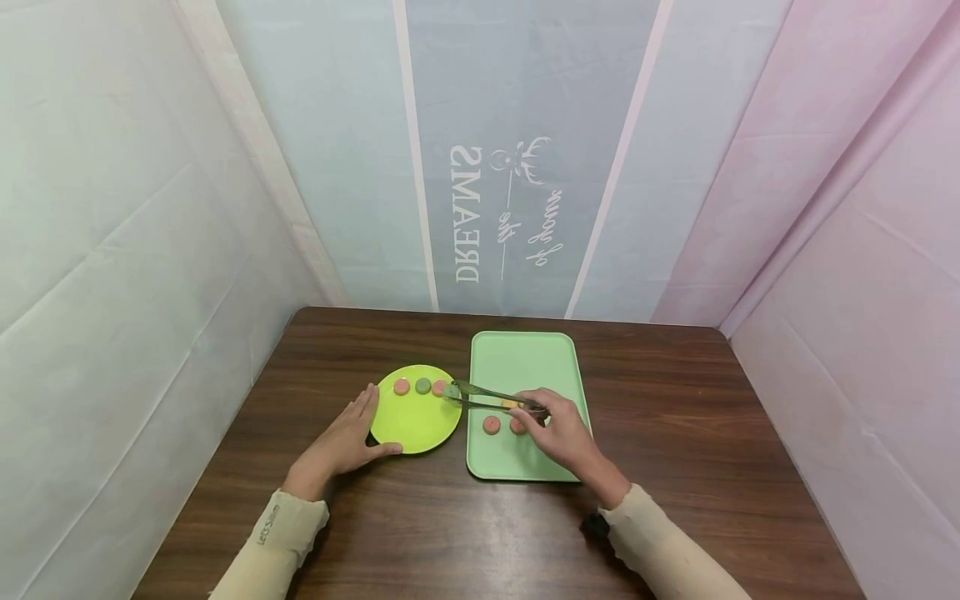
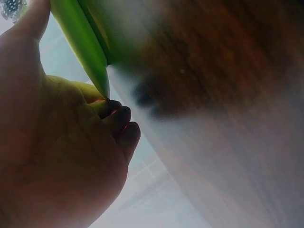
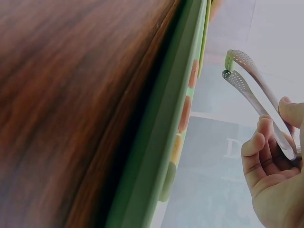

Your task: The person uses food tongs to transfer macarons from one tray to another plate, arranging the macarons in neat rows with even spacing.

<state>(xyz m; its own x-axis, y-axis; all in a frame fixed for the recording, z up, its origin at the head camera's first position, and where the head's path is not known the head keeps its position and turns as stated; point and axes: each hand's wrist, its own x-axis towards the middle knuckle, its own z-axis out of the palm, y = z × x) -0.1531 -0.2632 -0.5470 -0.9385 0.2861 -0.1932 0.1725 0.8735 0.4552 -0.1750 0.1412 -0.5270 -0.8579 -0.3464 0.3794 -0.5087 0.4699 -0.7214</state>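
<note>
My right hand (image 1: 558, 429) holds metal tongs (image 1: 480, 390) with perforated tips, level above the tray in the head view. Pinched between those tips is a small green disc (image 3: 229, 61), which overlaps the right rim of the yellow-green plate (image 1: 416, 425) in the head view. On the plate sit a pink disc (image 1: 402, 386), a green disc (image 1: 423, 386) and another pink disc (image 1: 440, 387), in a row towards the far side. My left hand (image 1: 348, 437) spreads along the plate's left edge, fingers straight, thumb by the near rim; the left wrist view shows fingertips right at the rim.
A light green tray (image 1: 525, 358) lies right of the plate. It bears reddish discs (image 1: 491, 425), a yellow disc (image 1: 510, 403) and a green disc (image 3: 167, 183). Both stand on a dark wooden table (image 1: 675, 433). A small black object (image 1: 595, 525) lies beside the right sleeve.
</note>
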